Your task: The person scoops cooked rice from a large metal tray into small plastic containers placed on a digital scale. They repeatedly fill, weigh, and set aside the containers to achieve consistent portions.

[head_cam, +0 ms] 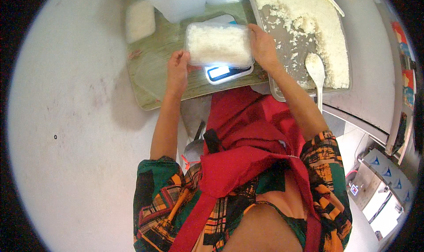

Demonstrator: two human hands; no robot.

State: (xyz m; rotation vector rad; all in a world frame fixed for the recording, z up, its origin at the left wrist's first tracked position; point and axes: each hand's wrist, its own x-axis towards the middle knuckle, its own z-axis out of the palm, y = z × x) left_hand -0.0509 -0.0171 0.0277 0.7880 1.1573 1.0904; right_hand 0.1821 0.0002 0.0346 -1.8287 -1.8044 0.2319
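Observation:
A clear plastic container of white rice [218, 45] is over a small digital kitchen scale [228, 74], whose lit display shows below the container's near edge. My right hand [263, 46] grips the container's right end. At its left end, the fingers of my left hand [178, 64] are closed at the lower corner; whether they press on the rim is hard to tell. A white serving spoon [314, 68] lies with its bowl in a large metal tray [291, 43], beside a spread of white rice [334, 53].
The scale stands on a green table [152, 76]. Another rice-filled container [140, 21] sits at the back left, and translucent plastic containers [180, 2] stand at the back. A pale wall [66, 86] rises on the left. A second white utensil [328, 0] lies across the rice at the top right.

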